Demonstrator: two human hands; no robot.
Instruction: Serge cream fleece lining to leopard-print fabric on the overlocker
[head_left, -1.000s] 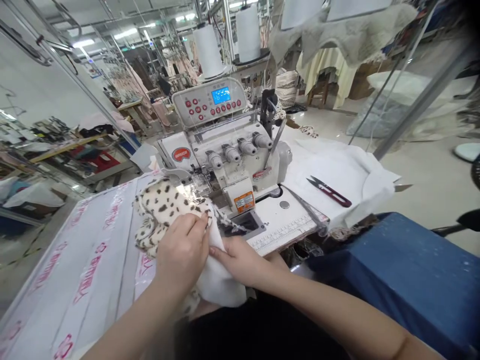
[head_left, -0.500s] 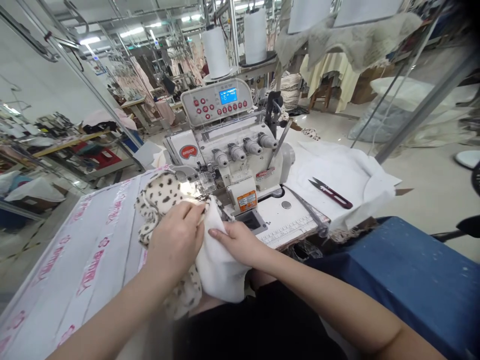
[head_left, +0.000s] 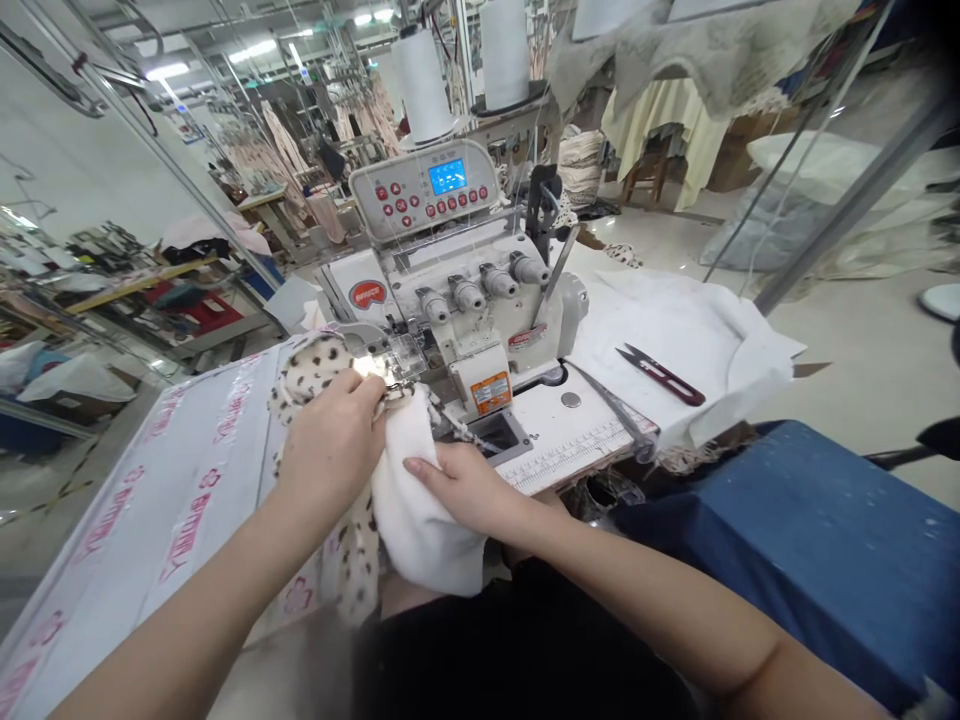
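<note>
A white overlock sewing machine (head_left: 480,290) with a lit blue display stands before me, its lamp shining on the needle area. My left hand (head_left: 334,425) is closed on spotted fabric (head_left: 315,368) close beside the presser foot. White fabric (head_left: 420,520) hangs down between my hands, its upper edge beside the spotted cloth. My right hand (head_left: 461,485) pinches this white fabric, thumb on top and fingers partly hidden. A narrow spotted strip trails from the needle area toward the opening in the machine bed.
Dark red thread snips (head_left: 664,375) lie on white cloth (head_left: 697,320) at the right. A blue covered surface (head_left: 832,560) stands at the lower right. Thread cones (head_left: 424,85) rise behind the machine. Plastic with pink print covers the table (head_left: 187,480) at the left.
Both hands and the fabric have shifted slightly left. More of the spotted strip shows beside the presser foot. The view has moved a little, and the display reads differently.
</note>
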